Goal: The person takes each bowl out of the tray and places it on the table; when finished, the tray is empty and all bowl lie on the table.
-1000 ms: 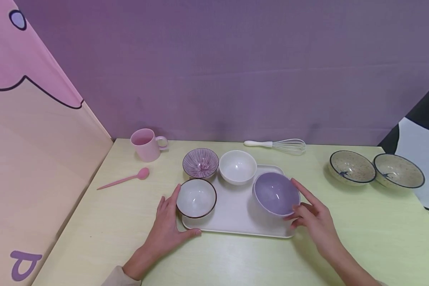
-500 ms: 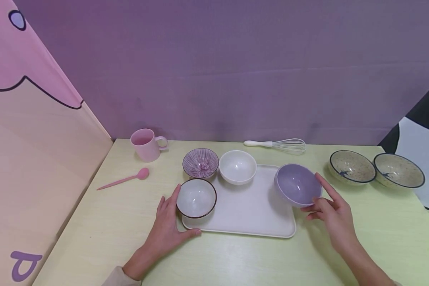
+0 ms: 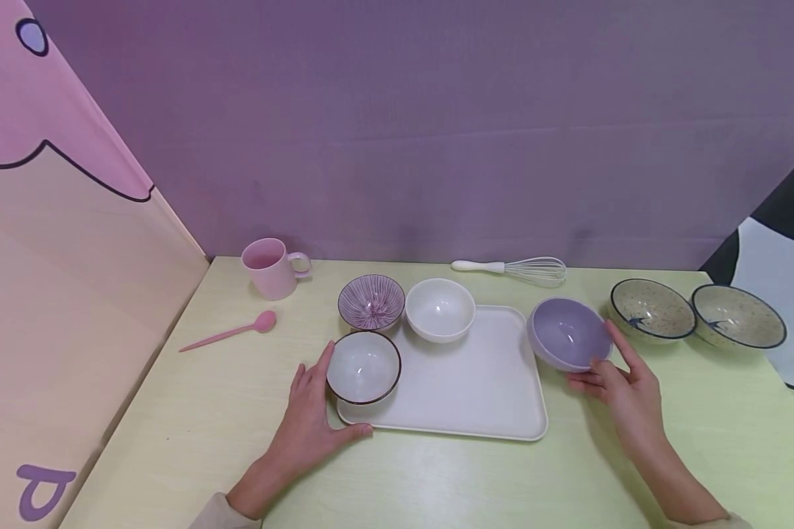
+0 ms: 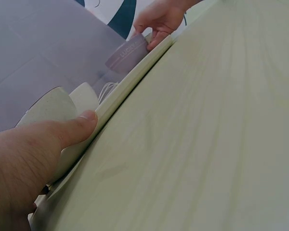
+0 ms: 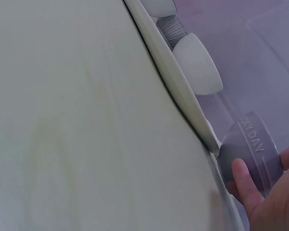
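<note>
My right hand (image 3: 625, 393) grips the lavender bowl (image 3: 571, 334) by its right side. Raised lettering shows on the bowl's wall (image 5: 253, 144) in the right wrist view. It sits just past the right edge of the white tray (image 3: 470, 389), slightly tilted. My left hand (image 3: 307, 422) rests at the tray's front left corner, fingers extended along a brown-rimmed white bowl (image 3: 364, 367). Its thumb (image 4: 79, 127) lies straight against the tray's front rim. A plain white bowl (image 3: 440, 310) stands on the tray's back part, with a purple-striped bowl (image 3: 371, 301) at the back left corner.
Two speckled bowls with dark rims, one nearer (image 3: 653, 310) and one farther right (image 3: 739, 316), stand side by side. A whisk (image 3: 509, 269) lies along the back edge. A pink mug (image 3: 271, 268) and a pink spoon (image 3: 231, 334) are at the left.
The right hand has carried the lavender bowl rightward and slightly back, from over the tray to beyond its right edge. The left hand and the other bowls have stayed in place.
</note>
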A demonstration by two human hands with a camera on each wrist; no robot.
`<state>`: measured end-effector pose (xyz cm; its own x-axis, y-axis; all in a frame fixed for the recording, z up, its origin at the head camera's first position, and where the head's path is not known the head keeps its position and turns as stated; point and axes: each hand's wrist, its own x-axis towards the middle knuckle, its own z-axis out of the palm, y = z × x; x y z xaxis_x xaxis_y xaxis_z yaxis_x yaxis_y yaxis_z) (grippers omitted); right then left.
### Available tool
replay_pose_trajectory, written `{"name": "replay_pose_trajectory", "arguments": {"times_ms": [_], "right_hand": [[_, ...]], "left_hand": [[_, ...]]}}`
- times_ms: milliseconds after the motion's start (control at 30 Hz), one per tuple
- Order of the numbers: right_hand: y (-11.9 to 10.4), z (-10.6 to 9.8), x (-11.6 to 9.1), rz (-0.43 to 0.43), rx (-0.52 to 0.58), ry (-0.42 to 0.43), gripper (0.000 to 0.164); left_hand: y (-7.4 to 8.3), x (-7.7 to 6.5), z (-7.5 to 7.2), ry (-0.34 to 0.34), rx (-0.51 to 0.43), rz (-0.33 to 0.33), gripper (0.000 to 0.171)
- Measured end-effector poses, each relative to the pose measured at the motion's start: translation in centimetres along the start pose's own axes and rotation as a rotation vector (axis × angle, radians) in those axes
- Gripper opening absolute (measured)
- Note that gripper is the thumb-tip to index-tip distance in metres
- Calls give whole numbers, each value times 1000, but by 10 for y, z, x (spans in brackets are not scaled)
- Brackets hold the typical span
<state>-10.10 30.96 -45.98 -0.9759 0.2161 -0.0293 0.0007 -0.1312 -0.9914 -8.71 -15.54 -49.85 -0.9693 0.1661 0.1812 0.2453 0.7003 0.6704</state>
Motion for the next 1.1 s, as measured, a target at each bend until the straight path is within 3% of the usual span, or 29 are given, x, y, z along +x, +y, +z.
{"name": "replay_pose_trajectory", "arguments": {"times_ms": [200,567,1100], "right_hand": [[1,-3,7,27,20,21,74],[2,-5,19,-9,61,39,74],[0,-3,35,15,37,113,74]], "left_hand": [[0,-1,0,-6,-6,-13,149],[0,-1,0,-11,-10,-14,149],[1,-1,0,-10,-6,-22,148]]}}
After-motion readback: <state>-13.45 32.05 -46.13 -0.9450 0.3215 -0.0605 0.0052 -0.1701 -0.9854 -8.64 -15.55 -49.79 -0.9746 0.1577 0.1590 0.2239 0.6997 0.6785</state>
